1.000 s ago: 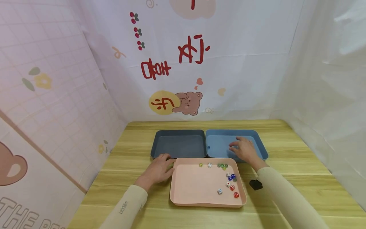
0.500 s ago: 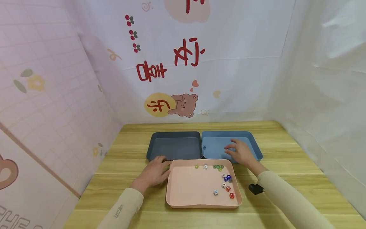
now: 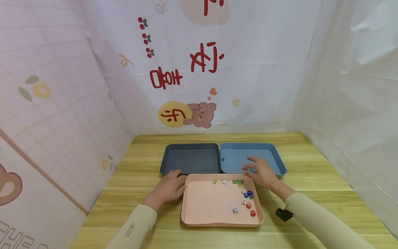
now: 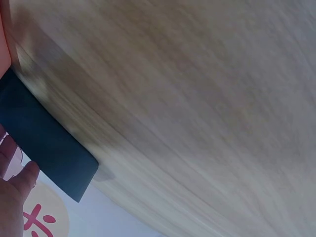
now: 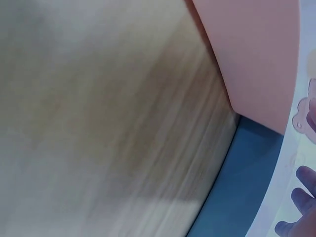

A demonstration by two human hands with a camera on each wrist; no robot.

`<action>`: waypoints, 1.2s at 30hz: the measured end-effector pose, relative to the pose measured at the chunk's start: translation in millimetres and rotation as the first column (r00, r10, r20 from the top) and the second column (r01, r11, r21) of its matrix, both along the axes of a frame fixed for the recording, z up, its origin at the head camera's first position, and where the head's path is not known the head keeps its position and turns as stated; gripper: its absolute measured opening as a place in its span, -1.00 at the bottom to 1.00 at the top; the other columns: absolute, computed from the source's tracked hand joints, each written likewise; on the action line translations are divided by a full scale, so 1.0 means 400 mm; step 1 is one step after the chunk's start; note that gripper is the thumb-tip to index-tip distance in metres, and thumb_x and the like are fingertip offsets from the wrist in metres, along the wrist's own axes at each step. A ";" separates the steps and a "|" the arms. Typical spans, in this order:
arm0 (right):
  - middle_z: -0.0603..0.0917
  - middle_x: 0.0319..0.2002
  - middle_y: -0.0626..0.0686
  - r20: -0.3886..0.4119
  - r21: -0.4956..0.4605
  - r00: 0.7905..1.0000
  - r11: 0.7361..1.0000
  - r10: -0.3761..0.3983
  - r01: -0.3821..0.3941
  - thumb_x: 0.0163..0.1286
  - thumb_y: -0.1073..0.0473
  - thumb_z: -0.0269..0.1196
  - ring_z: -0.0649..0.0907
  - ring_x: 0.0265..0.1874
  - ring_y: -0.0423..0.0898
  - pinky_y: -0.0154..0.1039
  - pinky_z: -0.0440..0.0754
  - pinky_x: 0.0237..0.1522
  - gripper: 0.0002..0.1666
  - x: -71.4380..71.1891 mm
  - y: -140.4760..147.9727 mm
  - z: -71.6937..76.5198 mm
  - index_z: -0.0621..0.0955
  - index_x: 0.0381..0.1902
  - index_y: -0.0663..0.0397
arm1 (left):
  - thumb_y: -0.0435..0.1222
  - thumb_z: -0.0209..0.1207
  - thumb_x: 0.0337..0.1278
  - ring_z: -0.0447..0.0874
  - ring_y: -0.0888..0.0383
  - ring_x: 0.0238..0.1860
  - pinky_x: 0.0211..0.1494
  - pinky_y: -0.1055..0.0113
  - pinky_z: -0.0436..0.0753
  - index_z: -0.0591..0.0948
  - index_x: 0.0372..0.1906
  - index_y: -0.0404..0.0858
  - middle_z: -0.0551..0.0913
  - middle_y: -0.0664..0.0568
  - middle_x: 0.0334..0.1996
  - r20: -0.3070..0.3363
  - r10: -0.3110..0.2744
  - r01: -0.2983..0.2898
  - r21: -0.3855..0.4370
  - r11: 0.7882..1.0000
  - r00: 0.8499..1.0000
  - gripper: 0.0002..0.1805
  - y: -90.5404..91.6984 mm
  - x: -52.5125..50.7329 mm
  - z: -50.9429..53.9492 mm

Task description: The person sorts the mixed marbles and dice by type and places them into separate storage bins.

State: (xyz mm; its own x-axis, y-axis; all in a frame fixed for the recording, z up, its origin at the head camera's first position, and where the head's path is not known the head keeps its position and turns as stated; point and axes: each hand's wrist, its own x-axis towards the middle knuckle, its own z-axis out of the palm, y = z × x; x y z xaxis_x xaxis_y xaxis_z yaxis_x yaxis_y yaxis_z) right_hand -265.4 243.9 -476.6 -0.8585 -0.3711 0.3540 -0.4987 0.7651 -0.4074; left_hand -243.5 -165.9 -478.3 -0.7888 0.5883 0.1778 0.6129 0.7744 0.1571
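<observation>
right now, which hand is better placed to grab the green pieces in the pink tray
Probably the right hand: it hangs open, apparently empty, close to the green pieces at the far right of the pink tray. The left hand is by that tray's far left corner, farther from them.

You are in a small booth-like nook screened by hanging sheets; whether it stands in a home, an office or a studio cannot be told. In front of you is a desk with a flat, pale yellow-brown wood-grain top. Behind its far edge hangs a white backdrop sheet printed with red lettering, small red cherries and a brown cartoon bear. A whitish grid-patterned sheet with a pale yellow flower flanks your left edge, and a creased, plain white sheet flanks your right.
</observation>
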 end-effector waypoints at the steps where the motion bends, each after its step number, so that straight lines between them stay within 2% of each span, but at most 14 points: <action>1: 0.48 0.23 0.42 -0.014 0.007 1.000 1.000 0.009 -0.009 0.30 0.23 0.38 0.35 0.28 0.47 0.42 0.25 0.23 -0.87 0.005 -0.001 -0.001 0.79 -0.22 0.10 | -0.18 0.14 0.39 0.46 -0.17 0.19 0.22 -0.04 0.49 0.58 0.25 -0.24 0.49 -0.23 0.16 0.003 0.001 -0.001 0.000 1.000 1.000 -0.58 0.000 -0.001 0.000; 5: 0.51 0.19 0.44 -0.067 0.023 0.997 0.999 0.049 -0.047 0.25 0.26 0.41 0.36 0.25 0.50 0.44 0.24 0.21 -0.88 0.022 -0.005 -0.006 0.79 -0.24 0.09 | -0.20 0.16 0.37 0.46 -0.19 0.17 0.21 -0.05 0.50 0.59 0.23 -0.25 0.49 -0.24 0.15 -0.002 -0.005 0.005 0.013 1.000 1.000 -0.59 0.000 -0.001 -0.002; 9: 0.52 0.18 0.44 -0.074 0.037 0.995 0.998 0.062 -0.059 0.23 0.26 0.42 0.37 0.25 0.48 0.47 0.21 0.21 -0.87 0.034 -0.005 -0.018 0.79 -0.23 0.06 | -0.20 0.16 0.36 0.47 -0.19 0.16 0.20 -0.06 0.50 0.59 0.22 -0.25 0.50 -0.24 0.13 -0.013 -0.011 0.011 0.017 1.000 1.000 -0.60 0.001 -0.001 -0.005; 17: 0.49 0.24 0.40 -0.006 0.083 1.000 0.997 0.003 -0.002 0.27 0.17 0.40 0.31 0.31 0.47 0.54 0.07 0.23 -0.86 0.041 -0.003 -0.042 0.80 -0.21 -0.06 | -0.21 0.16 0.36 0.46 -0.20 0.16 0.21 -0.08 0.49 0.59 0.22 -0.25 0.50 -0.24 0.12 -0.011 -0.008 0.008 0.026 1.000 1.000 -0.60 0.001 -0.002 -0.005; 27: 0.45 0.29 0.37 0.096 0.074 0.995 0.997 -0.039 0.032 0.23 0.10 0.42 0.22 0.38 0.44 0.56 -0.06 0.24 -0.79 0.041 -0.010 -0.057 0.80 -0.15 -0.11 | -0.20 0.16 0.36 0.46 -0.18 0.17 0.22 -0.06 0.48 0.59 0.22 -0.24 0.50 -0.22 0.14 -0.015 -0.005 0.005 0.019 1.000 1.000 -0.60 -0.001 -0.004 -0.009; 36: 0.46 0.28 0.38 0.091 0.151 0.994 0.987 -0.066 0.051 0.19 0.11 0.42 0.26 0.35 0.45 0.59 0.02 0.20 -0.76 0.044 -0.020 -0.050 0.79 -0.15 -0.11 | -0.20 0.18 0.35 0.48 -0.18 0.15 0.21 -0.05 0.49 0.60 0.21 -0.24 0.51 -0.21 0.12 -0.030 -0.010 0.010 0.021 1.000 0.999 -0.60 -0.001 -0.004 -0.011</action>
